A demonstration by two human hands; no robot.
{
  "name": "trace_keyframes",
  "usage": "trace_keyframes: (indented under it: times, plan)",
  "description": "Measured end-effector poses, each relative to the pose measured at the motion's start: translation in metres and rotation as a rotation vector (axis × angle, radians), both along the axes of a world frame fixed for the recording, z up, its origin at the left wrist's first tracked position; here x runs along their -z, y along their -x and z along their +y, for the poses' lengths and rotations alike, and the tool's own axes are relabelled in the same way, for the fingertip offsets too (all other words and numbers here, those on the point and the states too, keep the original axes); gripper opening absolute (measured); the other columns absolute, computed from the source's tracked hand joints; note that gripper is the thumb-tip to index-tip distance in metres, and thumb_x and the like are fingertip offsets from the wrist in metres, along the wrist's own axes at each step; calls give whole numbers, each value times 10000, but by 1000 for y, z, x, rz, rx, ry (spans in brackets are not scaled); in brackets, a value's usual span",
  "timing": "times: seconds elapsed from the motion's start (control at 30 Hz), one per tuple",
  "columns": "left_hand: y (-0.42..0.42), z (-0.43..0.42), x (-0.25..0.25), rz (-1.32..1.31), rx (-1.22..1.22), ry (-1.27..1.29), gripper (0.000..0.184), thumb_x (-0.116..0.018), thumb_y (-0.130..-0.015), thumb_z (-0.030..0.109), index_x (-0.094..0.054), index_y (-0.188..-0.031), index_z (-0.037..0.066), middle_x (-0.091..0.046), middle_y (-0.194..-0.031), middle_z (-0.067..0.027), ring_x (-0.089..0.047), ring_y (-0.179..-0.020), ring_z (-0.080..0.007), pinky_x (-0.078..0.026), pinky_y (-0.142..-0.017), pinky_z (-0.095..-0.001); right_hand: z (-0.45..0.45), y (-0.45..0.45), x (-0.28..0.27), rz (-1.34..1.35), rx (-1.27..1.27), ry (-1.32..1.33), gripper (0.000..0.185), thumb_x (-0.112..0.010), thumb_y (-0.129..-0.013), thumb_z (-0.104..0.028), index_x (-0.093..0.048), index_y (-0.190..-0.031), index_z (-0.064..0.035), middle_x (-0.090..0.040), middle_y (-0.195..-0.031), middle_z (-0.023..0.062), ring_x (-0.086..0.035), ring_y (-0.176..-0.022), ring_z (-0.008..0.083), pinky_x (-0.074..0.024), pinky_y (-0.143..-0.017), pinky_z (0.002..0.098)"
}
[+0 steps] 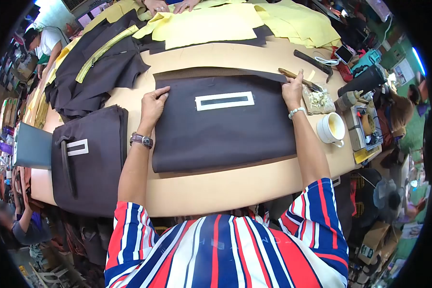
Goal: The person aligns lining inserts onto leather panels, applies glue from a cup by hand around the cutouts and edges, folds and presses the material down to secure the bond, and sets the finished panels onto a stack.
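A dark brown panel (pixel 225 139) of leather or cloth lies in front of me, its far edge lifted and curling back. Near that edge sits a white rectangular frame (pixel 225 101) around a dark slot. My left hand (pixel 153 106) pinches the panel's left side close to the far corner. At the far right corner, my right hand (pixel 293 92) is closed on the edge, its fingertips partly hidden. Just beyond the right hand are a wooden-handled tool (pixel 300 79) and a small block (pixel 319 101) covered with pale residue. A white mug (pixel 330 128) stands beside my right forearm.
To the left, a stack of dark panels (pixel 98 163) carries a curved dark tool (pixel 67 163). A grey box (pixel 32 146) stands beyond it. Yellow pieces (pixel 206 24) and dark pieces cover the far side. A hammer (pixel 317 65) lies far right. Another person's hands (pixel 170 6) are opposite.
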State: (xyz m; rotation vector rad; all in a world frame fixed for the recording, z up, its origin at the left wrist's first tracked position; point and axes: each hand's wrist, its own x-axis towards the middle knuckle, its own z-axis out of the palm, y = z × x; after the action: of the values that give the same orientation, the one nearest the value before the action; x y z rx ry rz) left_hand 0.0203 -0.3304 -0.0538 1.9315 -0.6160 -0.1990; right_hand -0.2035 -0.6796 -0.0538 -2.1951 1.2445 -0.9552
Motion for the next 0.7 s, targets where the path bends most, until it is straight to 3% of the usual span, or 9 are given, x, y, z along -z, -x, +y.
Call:
trace_keyframes:
  times: [0.1, 0.2, 0.4, 0.5, 0.7]
  plan:
    - [-4, -7, -5, -100, -21, -89, 242, -621, -798, 102, -672, -1034, 83, -677, -891, -165, -654, -805, -195, -482, -753, -274, -4, -15, -4, 49, 36, -16, 765, -560, -713, -37, -188, -1381, -7, -668, -899, 138, -630, -857, 325, -481, -775, 401]
    - [-7, -12, -15, -193, -23, -207, 255, -615, -801, 103, -657, -1044, 38, -666, -985, -156, -647, -894, -215, -473, -804, -281, -5, -24, -9, 62, 34, -21, 793, -592, -722, -73, -167, -1391, -33, -669, -910, 126, -630, -863, 325, -481, -780, 413]
    - [-28, -23, -4, -368, -87, -184, 219, -623, -789, 125, -676, -995, 74, -655, -943, -171, -630, -870, -316, -475, -795, -357, 0, -35, -18, 134, 79, -23, 812, -653, -755, -169, -162, -1388, -37, -675, -915, 110, -631, -866, 319, -477, -783, 416]
    - [-30, -27, -8, -365, -117, -250, 239, -615, -793, 128, -668, -1015, 54, -656, -978, -163, -633, -898, -293, -474, -813, -330, -7, -41, -14, 118, 58, -17, 801, -653, -761, -172, -172, -1388, -42, -677, -899, 110, -630, -852, 325, -475, -779, 415]
    - [-35, -30, -1, -463, -147, -215, 188, -608, -793, 130, -678, -954, 62, -638, -884, -160, -612, -838, -326, -468, -765, -389, -5, -52, -19, 131, 30, 47, 778, -652, -768, -161, -194, -1390, -62, -675, -862, 122, -630, -820, 341, -479, -755, 427]
